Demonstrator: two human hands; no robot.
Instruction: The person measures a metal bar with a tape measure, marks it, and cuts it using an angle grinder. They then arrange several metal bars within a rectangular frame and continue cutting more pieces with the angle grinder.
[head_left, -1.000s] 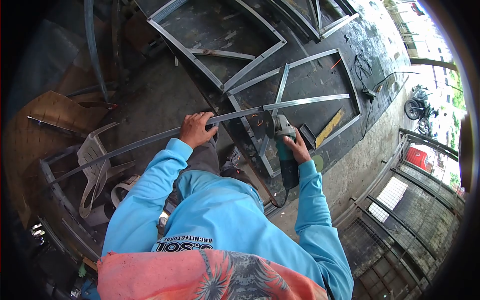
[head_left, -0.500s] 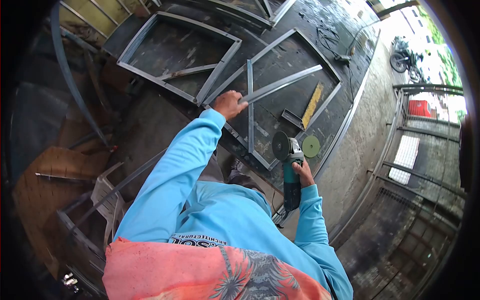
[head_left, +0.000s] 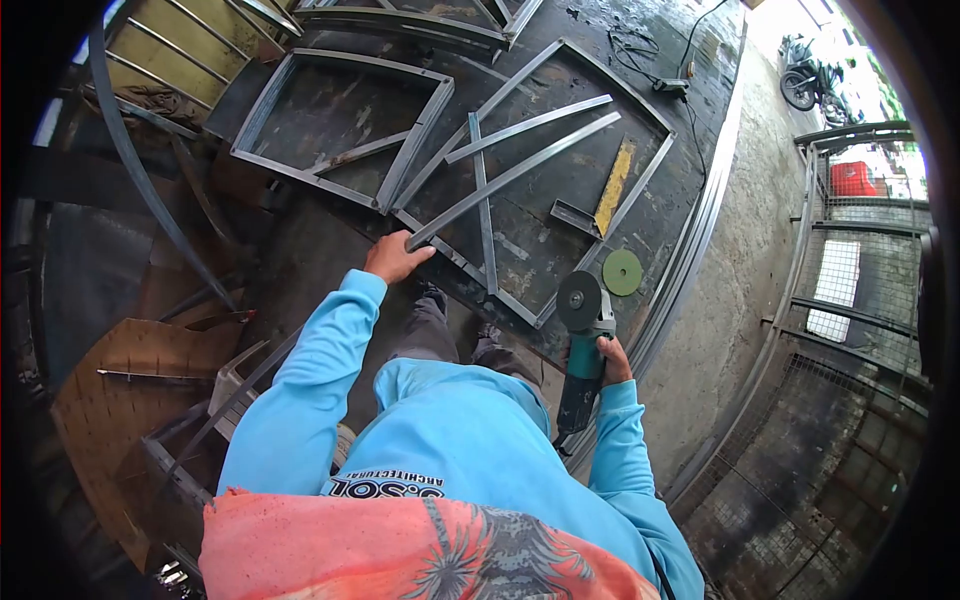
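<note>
My left hand [head_left: 398,258] is closed round the near end of a metal bar [head_left: 520,178], which slants up and right above a metal frame [head_left: 655,165] on the dark worktable. A second, shorter metal bar [head_left: 540,127] lies just beyond it, across an upright strip [head_left: 484,215]. In my right hand [head_left: 615,358] is a teal and black angle grinder [head_left: 583,365], its dark disc facing up at the table's near edge. Beside that disc lies a green grinding disc [head_left: 622,272].
Another metal frame [head_left: 440,105] sits to the left on the table. A yellow-marked steel angle [head_left: 614,188] lies inside the near frame. Cable [head_left: 635,45] coils at the back. Long metal bars [head_left: 700,240] run along the right edge; a plastic chair [head_left: 235,385] stands at lower left.
My left hand has drawn one bar toward me and left, and the shorter bar now shows separately behind it. The grinder has shifted slightly in view, still in my right hand.
</note>
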